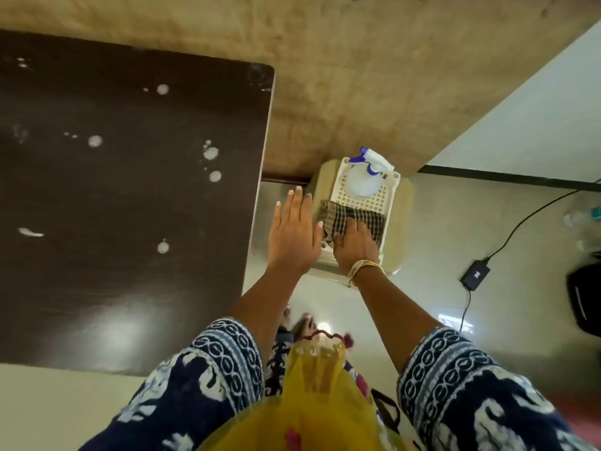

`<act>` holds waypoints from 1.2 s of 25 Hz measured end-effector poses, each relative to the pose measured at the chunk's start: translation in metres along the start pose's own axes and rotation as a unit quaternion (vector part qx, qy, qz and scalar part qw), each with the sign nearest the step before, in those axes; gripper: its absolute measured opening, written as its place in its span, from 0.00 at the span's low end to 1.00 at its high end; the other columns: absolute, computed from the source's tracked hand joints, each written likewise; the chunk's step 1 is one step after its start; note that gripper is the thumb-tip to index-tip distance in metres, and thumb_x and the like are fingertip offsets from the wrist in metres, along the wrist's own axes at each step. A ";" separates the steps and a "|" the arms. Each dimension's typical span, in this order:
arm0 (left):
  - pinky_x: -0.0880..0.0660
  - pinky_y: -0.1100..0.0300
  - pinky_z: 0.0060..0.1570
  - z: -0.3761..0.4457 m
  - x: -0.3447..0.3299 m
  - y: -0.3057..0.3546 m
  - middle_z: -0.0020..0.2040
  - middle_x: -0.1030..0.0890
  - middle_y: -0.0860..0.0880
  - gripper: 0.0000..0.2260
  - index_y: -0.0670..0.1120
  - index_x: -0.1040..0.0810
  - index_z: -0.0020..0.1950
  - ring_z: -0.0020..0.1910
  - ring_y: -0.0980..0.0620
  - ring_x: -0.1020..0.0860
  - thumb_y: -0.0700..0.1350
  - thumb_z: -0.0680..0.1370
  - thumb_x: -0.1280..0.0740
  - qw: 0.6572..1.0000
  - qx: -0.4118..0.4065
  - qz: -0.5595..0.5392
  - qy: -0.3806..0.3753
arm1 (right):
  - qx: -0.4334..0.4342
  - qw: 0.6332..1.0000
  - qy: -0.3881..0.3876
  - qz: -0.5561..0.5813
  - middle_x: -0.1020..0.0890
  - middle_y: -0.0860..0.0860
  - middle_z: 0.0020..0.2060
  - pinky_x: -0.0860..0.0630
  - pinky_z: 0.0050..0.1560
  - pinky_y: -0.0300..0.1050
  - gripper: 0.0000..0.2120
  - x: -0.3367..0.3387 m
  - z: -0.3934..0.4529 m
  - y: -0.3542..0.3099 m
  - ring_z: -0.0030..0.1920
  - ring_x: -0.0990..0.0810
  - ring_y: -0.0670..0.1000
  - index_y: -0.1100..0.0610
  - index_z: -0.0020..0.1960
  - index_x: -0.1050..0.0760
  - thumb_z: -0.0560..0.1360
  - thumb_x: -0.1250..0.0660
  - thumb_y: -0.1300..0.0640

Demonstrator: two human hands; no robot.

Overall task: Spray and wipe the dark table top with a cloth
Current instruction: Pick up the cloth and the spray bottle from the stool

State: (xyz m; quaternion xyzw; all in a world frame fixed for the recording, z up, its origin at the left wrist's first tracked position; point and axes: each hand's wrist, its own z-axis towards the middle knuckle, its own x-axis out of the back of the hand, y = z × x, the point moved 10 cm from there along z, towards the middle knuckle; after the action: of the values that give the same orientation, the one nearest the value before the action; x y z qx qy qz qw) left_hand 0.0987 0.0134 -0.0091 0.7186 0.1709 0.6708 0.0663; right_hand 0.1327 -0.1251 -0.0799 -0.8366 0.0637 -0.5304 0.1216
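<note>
The dark table top (123, 206) fills the left of the view and carries several white spots. To its right a white plastic basket (366, 196) stands on a pale stool. A white spray bottle (364, 179) with a blue trigger stands in the basket's far end. A dark checked cloth (344, 216) lies over the basket's near end. My right hand (356, 244) rests on the cloth with fingers curled into it. My left hand (294, 232) hovers flat and empty, fingers apart, between the table edge and the basket.
A beige wall (357, 76) runs behind the table and stool. On the floor at right lie a black power adapter (474, 275) with its cable, a black bag (585, 297) and a plastic bottle (582, 216).
</note>
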 end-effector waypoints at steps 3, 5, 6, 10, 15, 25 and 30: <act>0.51 0.47 0.77 0.020 -0.043 -0.010 0.79 0.42 0.41 0.26 0.41 0.42 0.78 0.79 0.44 0.47 0.51 0.83 0.48 0.999 0.026 -0.036 -0.014 | -0.027 0.999 -0.016 0.016 0.29 0.59 0.66 0.25 0.60 0.59 0.24 -0.025 0.040 0.029 0.65 0.28 0.61 0.60 0.73 0.40 0.79 0.41 0.55; 0.51 0.46 0.77 0.028 -0.076 -0.020 0.79 0.42 0.42 0.26 0.42 0.43 0.78 0.79 0.45 0.47 0.52 0.83 0.48 0.998 0.044 -0.033 -0.029 | -0.045 0.998 -0.037 -0.001 0.31 0.58 0.70 0.27 0.62 0.60 0.26 -0.047 0.067 0.046 0.68 0.30 0.61 0.59 0.74 0.42 0.79 0.41 0.56; 0.50 0.46 0.77 0.034 -0.089 -0.021 0.79 0.42 0.42 0.26 0.42 0.43 0.78 0.79 0.45 0.47 0.52 0.83 0.47 0.998 0.047 -0.034 -0.030 | -0.049 0.998 -0.042 -0.016 0.33 0.57 0.72 0.29 0.65 0.61 0.27 -0.058 0.081 0.054 0.69 0.32 0.60 0.58 0.75 0.43 0.79 0.41 0.55; 0.48 0.47 0.77 0.039 -0.126 -0.036 0.79 0.41 0.43 0.26 0.42 0.43 0.78 0.79 0.45 0.46 0.52 0.83 0.47 0.993 0.103 -0.048 -0.039 | -0.045 0.993 -0.059 -0.090 0.39 0.55 0.76 0.43 0.73 0.66 0.28 -0.084 0.114 0.074 0.75 0.40 0.59 0.56 0.77 0.45 0.80 0.41 0.51; 0.47 0.47 0.77 0.043 -0.140 -0.042 0.79 0.42 0.43 0.26 0.42 0.44 0.78 0.79 0.45 0.45 0.52 0.83 0.46 0.991 0.107 -0.057 -0.062 | 0.004 0.981 0.019 -0.192 0.22 0.55 0.59 0.36 0.70 0.61 0.16 -0.065 0.120 0.059 0.62 0.25 0.58 0.57 0.64 0.28 0.78 0.38 0.52; 0.28 0.47 0.62 0.033 -0.031 -0.010 0.67 0.27 0.41 0.20 0.45 0.37 0.74 0.65 0.40 0.27 0.50 0.83 0.43 0.937 0.163 -0.274 -0.138 | -0.117 0.873 -0.122 0.458 0.18 0.60 0.48 0.24 0.58 0.57 0.05 0.024 0.028 -0.006 0.52 0.20 0.60 0.63 0.49 0.22 0.76 0.36 0.66; 0.29 0.53 0.60 0.027 0.046 -0.045 0.66 0.24 0.44 0.24 0.44 0.34 0.74 0.64 0.43 0.25 0.52 0.81 0.38 0.840 0.280 -0.460 -0.065 | -0.090 0.676 -0.198 0.704 0.15 0.57 0.49 0.20 0.52 0.51 0.09 0.074 -0.025 -0.087 0.51 0.16 0.57 0.59 0.58 0.24 0.78 0.37 0.61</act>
State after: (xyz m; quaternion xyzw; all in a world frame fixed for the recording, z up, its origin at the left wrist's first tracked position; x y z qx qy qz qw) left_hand 0.1197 0.0747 0.0172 0.5872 0.6574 0.4391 0.1741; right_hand 0.1399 -0.0623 0.0178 -0.6367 0.6558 -0.1010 0.3930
